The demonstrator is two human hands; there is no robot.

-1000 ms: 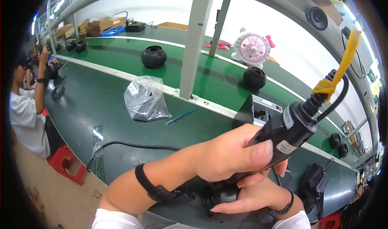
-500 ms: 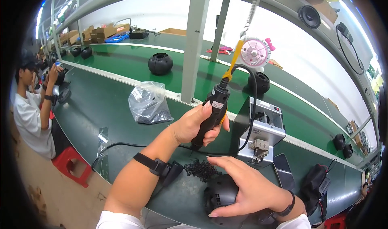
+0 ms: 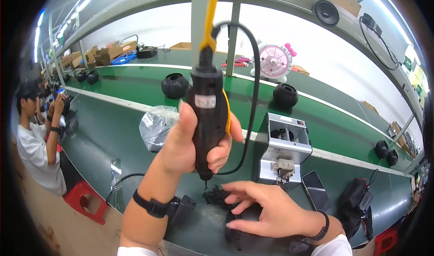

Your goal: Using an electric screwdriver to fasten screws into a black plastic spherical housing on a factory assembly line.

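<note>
Illumination bright and even. Source: ceiling strip lights (image 3: 38,34) at upper left, blown out to white glare. Rear white wall (image 3: 316,66) overexposed. Soft sheen on the green counter (image 3: 113,134); shadows faint and diffuse. Strong fisheye distortion: straight edges bow, and a black vignette rings the frame. Centre sharp; periphery slightly soft, with a person (image 3: 34,143) at left smeared.

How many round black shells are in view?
7 shells: one under the right hand, two mid-belt, two far left, two far right; more may be hidden.
</note>
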